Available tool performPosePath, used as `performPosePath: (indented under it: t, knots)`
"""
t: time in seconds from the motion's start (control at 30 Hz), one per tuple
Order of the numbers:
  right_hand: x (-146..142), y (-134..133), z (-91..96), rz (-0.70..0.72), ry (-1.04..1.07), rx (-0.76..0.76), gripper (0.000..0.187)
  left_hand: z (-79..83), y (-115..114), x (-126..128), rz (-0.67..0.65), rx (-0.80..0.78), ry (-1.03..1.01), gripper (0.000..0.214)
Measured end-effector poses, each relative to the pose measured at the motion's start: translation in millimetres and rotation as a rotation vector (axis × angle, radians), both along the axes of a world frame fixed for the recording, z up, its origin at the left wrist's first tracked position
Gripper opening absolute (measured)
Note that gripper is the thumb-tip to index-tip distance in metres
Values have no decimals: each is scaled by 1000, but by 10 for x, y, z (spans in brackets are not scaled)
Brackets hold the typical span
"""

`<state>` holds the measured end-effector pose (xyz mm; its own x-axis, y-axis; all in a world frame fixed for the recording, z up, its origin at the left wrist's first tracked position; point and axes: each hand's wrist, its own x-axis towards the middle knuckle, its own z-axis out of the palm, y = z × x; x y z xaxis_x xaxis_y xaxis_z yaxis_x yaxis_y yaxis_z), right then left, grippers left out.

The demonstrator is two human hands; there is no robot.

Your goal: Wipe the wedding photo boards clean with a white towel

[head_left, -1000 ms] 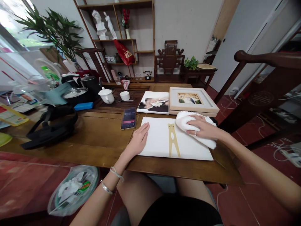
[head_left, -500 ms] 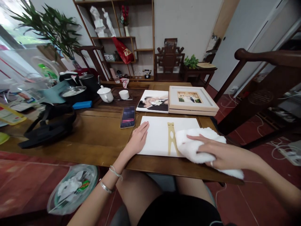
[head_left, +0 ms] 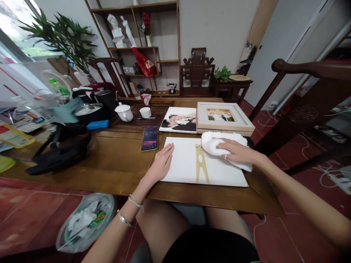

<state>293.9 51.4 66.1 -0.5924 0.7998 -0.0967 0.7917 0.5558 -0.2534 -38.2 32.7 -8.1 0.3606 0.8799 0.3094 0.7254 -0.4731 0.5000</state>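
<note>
A white board [head_left: 182, 164] lies flat at the table's front edge, with a yellowish A-shaped stand piece [head_left: 202, 170] down its middle. My left hand [head_left: 163, 160] rests flat on the board's left edge, fingers stretched out and holding nothing. In my right hand [head_left: 234, 150] is a bunched white towel [head_left: 210, 144], pressed on the board's far right part. The towel covers that corner and touches the top of the yellowish piece. Behind the board lie a photo panel [head_left: 178, 119] and a pale wooden picture frame [head_left: 243, 116].
A phone [head_left: 149, 138] lies left of the board. Further left are a white teapot [head_left: 124, 111], a small cup [head_left: 145, 112], a blue block [head_left: 98, 124] and a black strapped item [head_left: 59, 149]. A lined waste bin [head_left: 86, 221] stands below the table. A wooden chair [head_left: 304, 106] is at right.
My right hand has slid the towel away from me, from the board's near right side to its far right edge, uncovering the near right corner. My left hand has stayed on the board.
</note>
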Motion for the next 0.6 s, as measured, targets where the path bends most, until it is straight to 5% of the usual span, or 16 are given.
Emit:
performPosePath:
  t: [0.27, 0.6]
  knots:
    - [-56, -874, 204, 133, -51, -122, 43, -12, 5, 5, -5, 7, 24, 46]
    - [-108, -133, -194, 117, -29, 242, 34, 12, 1, -3, -6, 5, 16, 45]
